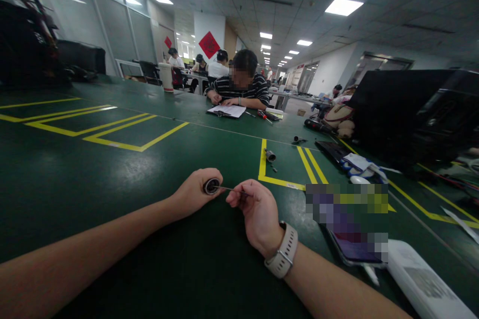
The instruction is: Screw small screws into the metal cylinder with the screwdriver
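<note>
Green covers the tabletop (123, 179) in the head view, and above it the left hand (194, 190) is curled around a round metal piece (211, 186), its open end turned toward the camera. Just right of the round metal piece, the right hand (258, 212) has its thumb and fingers pinched together on a thin rod (226, 188). The rod runs from those fingers to the mouth of the round metal piece; how far inside it reaches, I cannot tell. A pale watch strap (285, 254) circles the right wrist.

Beyond the round metal piece and to its right, a metal cylinder (270, 155) lies within a corner of yellow tape (263, 159), with small bits (274, 169) near it. Farther off in the same direction lies a small dark part (297, 139). Nearer the camera, well to the right of the round metal piece, are a phone (355, 251), partly blurred out, and a white device (396, 251).

Straight beyond the round metal piece, across the table, a person in a striped top (260, 90) leans over a clipboard with paper (234, 110); a red-handled tool (262, 115) lies just right of the clipboard. Beyond the round metal piece to its left stands a lidded cup (166, 78).
</note>
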`<state>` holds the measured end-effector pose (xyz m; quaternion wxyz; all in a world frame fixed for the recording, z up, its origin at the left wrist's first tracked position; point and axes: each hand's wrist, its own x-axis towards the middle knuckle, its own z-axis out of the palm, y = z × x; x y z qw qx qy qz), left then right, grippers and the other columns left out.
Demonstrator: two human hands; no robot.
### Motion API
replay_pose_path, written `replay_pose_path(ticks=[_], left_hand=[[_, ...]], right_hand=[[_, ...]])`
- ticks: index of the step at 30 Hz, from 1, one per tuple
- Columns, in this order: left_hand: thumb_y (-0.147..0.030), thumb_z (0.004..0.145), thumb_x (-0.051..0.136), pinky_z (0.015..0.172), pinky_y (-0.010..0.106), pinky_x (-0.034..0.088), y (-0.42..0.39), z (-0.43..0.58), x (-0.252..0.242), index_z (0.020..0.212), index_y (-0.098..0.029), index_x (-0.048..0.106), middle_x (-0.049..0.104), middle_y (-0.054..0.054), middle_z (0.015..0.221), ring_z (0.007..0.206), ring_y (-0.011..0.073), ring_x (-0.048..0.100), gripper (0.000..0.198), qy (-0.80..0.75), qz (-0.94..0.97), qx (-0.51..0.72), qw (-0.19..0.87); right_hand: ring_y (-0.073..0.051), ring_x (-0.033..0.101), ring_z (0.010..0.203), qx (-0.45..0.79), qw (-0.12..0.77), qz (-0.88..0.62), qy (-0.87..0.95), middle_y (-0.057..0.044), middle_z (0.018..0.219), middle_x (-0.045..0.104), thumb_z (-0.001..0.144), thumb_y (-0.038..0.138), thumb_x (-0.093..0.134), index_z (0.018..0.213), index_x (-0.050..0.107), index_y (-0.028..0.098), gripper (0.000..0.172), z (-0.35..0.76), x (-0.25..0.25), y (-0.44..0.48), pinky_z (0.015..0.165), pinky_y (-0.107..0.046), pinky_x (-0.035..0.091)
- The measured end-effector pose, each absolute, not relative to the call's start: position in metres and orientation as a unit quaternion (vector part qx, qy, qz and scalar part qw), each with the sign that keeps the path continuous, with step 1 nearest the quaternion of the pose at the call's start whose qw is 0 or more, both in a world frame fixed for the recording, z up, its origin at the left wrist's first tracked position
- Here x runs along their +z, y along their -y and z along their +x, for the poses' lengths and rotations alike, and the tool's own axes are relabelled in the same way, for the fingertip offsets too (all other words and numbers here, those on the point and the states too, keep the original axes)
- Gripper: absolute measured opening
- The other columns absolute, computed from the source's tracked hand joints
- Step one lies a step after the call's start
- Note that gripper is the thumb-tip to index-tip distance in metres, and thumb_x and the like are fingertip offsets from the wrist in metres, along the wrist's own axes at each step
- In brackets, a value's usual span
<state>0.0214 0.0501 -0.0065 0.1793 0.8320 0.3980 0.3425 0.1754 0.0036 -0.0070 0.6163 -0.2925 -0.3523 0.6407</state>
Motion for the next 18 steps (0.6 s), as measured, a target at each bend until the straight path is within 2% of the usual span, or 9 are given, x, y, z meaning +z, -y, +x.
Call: replay_pose_path(ticks=[10,18], left_hand=[[-0.017,0.073,0.051,0.055,0.023,0.032,-0.06,0.011,-0.005,0.06,-0.017,0.046,0.048,-0.004,0.058,0.056,0.0114,0.045,0.014,-0.39,0.88,0.263,0.072],[-0.016,0.075,0.05,0.057,0.024,0.033,-0.062,0.008,-0.005,0.063,-0.018,0.048,0.051,-0.003,0.062,0.058,0.0127,0.048,0.012,-0.398,0.879,0.254,0.064]], right_hand=[[-0.013,0.051,0.049,0.62,0.609,-0.316,0.381,-0.002,0.051,0.062,0.066,0.018,0.048,0.056,0.059,0.015,0.015,0.175,-0.008,-0.003,0.052,-0.026,0.037],[-0.012,0.051,0.051,0.585,0.602,-0.35,0.415,-0.001,0.052,0.06,0.07,0.017,0.046,0.057,0.058,0.016,0.017,0.176,-0.008,0.0,0.055,-0.026,0.038]])
